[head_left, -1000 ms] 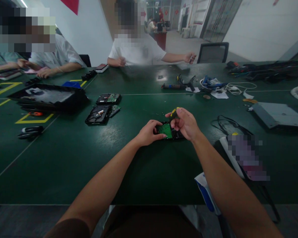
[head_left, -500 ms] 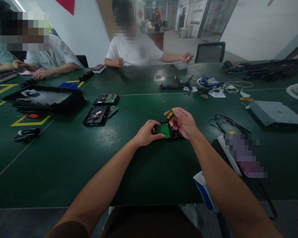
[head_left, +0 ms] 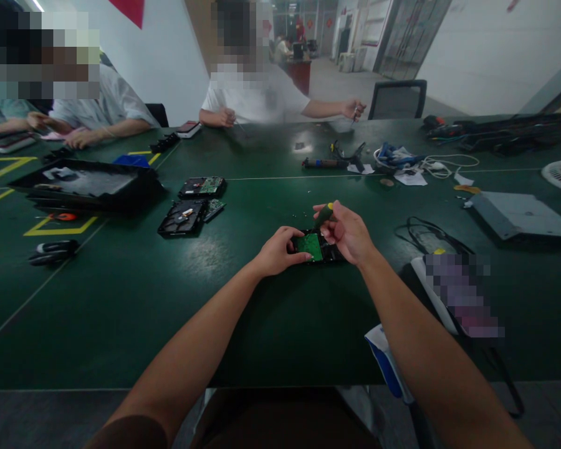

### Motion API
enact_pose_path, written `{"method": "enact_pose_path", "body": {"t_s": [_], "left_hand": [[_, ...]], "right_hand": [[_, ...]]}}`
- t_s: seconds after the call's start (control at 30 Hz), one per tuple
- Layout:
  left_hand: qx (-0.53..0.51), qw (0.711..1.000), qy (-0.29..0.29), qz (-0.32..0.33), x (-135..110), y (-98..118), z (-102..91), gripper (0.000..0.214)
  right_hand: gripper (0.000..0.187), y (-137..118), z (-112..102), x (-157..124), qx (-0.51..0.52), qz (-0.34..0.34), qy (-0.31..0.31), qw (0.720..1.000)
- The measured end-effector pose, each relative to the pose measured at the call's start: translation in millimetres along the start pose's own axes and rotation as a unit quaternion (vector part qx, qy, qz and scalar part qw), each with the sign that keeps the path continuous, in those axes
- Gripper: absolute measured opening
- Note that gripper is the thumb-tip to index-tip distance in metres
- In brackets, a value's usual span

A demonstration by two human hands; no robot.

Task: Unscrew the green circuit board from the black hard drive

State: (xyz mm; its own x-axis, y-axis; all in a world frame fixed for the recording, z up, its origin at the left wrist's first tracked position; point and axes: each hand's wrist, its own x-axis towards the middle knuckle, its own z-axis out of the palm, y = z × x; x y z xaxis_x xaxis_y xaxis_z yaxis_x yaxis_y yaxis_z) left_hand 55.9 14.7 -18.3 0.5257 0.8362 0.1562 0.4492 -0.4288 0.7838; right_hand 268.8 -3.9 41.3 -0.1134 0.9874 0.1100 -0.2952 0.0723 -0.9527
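A black hard drive with a green circuit board [head_left: 311, 247] lies on the green table in front of me. My left hand [head_left: 280, 251] grips its left end, thumb along the near edge and fingers at the far side. In my right hand [head_left: 348, 232] is a screwdriver [head_left: 325, 214] with a green and yellow handle, pinched between thumb and fingers. It points down at the far edge of the board; its tip is too small to make out. Several tiny screws [head_left: 303, 215] lie just beyond the drive.
Left of my hands lie another hard drive [head_left: 202, 186], an opened black housing [head_left: 182, 218] and a large black tray [head_left: 84, 187]. To the right are a phone-like object [head_left: 458, 293], a black cable [head_left: 421, 231] and a grey metal box [head_left: 523, 215]. Co-workers sit across the table.
The screwdriver handle has turned in my right fingers, showing more green than yellow now. My left hand keeps its hold on the hard drive. The view has shifted slightly.
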Motion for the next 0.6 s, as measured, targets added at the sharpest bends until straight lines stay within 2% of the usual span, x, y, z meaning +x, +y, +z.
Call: {"method": "enact_pose_path", "body": {"t_s": [0.2,0.37,0.5,0.6], "left_hand": [[0.001,1.0,0.0,0.008,-0.1,-0.3,-0.5,0.063],[0.003,1.0,0.002,0.006,-0.5,0.6,-0.5,0.063],[-0.004,1.0,0.002,0.003,-0.2,0.1,0.4,0.064],[-0.005,1.0,0.001,0.0,0.0,-0.7,0.7,0.064]], "right_hand": [[0.031,-0.7,-3.3,0.6,0.001,-0.01,0.003,1.0],[0.035,0.2,-2.5,1.5,0.005,-0.006,0.01,1.0],[0.046,0.7,-2.3,2.7,0.01,-0.003,0.014,1.0],[0.041,1.4,-3.8,3.4,0.012,-0.008,0.017,1.0]]}}
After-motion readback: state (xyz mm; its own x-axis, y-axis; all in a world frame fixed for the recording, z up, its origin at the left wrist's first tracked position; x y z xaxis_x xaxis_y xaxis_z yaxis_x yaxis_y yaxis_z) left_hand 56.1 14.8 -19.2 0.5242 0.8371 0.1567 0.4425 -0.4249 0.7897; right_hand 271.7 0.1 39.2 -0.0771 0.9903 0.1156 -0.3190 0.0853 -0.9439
